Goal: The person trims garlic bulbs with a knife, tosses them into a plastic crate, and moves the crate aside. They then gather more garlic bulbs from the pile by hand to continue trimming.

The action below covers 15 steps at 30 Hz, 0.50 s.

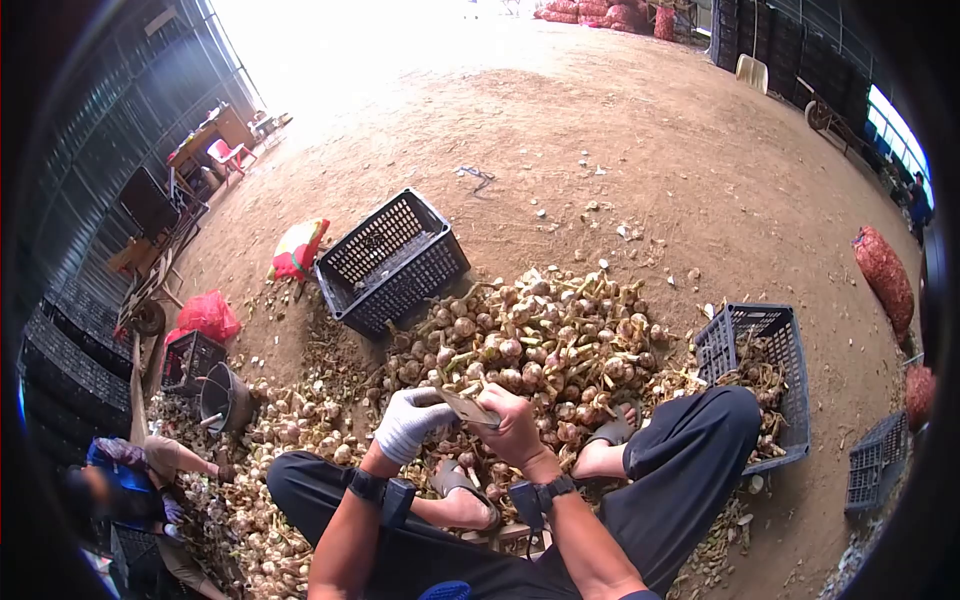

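My left hand [408, 424], in a white glove, is closed in front of me; what lies inside its fingers is too small to make out. Bare and closed, my right hand [512, 425] grips a flat brownish tool [468, 408] whose end reaches toward the glove. Both hands are above the near edge of a large heap of garlic bulbs with stems [530, 345], between my knees. Trimmed garlic bulbs [270, 520] lie spread on the left.
A black crate [392, 262] stands beyond the heap; another crate [800, 400] at right holds stems and scraps. A bucket [228, 397] and a co-worker [130, 480] are at left. Red bags [208, 316] and a full net sack [884, 280] rest on the dirt floor.
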{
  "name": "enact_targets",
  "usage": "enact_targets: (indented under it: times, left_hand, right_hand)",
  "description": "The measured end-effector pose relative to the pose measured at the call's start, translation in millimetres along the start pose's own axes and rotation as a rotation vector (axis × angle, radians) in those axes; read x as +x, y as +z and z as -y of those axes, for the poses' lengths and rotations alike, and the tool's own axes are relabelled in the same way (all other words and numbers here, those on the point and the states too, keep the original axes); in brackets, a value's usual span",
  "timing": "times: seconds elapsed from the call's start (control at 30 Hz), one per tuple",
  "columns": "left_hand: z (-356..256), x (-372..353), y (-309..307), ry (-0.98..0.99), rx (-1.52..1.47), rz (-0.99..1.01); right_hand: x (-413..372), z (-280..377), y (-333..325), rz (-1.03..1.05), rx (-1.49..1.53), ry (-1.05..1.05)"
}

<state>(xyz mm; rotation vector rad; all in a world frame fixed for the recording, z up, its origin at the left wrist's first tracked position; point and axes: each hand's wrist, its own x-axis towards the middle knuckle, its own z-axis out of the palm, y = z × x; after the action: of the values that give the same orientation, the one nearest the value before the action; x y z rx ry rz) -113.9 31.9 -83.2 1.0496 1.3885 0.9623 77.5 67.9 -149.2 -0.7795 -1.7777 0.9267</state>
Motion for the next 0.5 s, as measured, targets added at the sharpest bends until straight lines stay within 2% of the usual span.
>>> enact_targets:
  times: [0.03,0.07,0.1,0.17,0.23,0.27,0.3,0.33,0.4,0.47,0.5]
  left_hand:
    - [-3.1,-1.9,0.7,-0.056,-0.012,0.041]
    - [-2.2,-3.4,1.3,-0.056,-0.01,0.043]
    - [-0.3,-3.9,1.3,0.017,0.02,0.032]
    - [0.0,-1.3,-3.1,-0.055,-0.109,0.028]
    - [9.7,1.6,-5.8,-0.122,-0.306,0.073]
    - [12.2,2.2,-6.3,-0.116,-0.341,0.073]
    - [13.7,2.7,-7.9,-0.104,-0.344,0.078]
    - [5.5,-0.8,-7.7,-0.014,-0.142,0.076]
    - [-13.1,-11.4,-9.3,0.429,0.346,0.06]
    - [-16.2,-12.3,-32.4,0.124,0.056,-0.141]
    - [-40.2,-24.7,-41.9,-0.018,0.13,-0.224]
  right_hand:
    - [-5.2,-9.1,2.3,0.015,-0.002,0.018]
    - [-15.6,-24.9,9.6,0.007,-0.005,0.121]
    - [-30.8,-47.6,20.2,-0.003,-0.01,0.222]
    - [-67.4,-92.1,41.4,-0.042,-0.141,0.504]
    - [-105.3,-143.6,59.3,-0.073,-0.06,0.595]
    - [-105.7,-136.6,53.7,-0.094,-0.068,0.713]
    - [-99.9,-114.7,41.6,-0.162,-0.187,0.713]
    - [-103.0,-130.0,41.3,-0.177,-0.26,0.749]
    - [-105.1,-141.9,32.5,-0.189,-0.356,0.846]
    - [-112.2,-151.2,29.5,-0.205,-0.512,0.765]
    - [-116.9,-156.9,29.3,-0.202,-0.569,0.699]
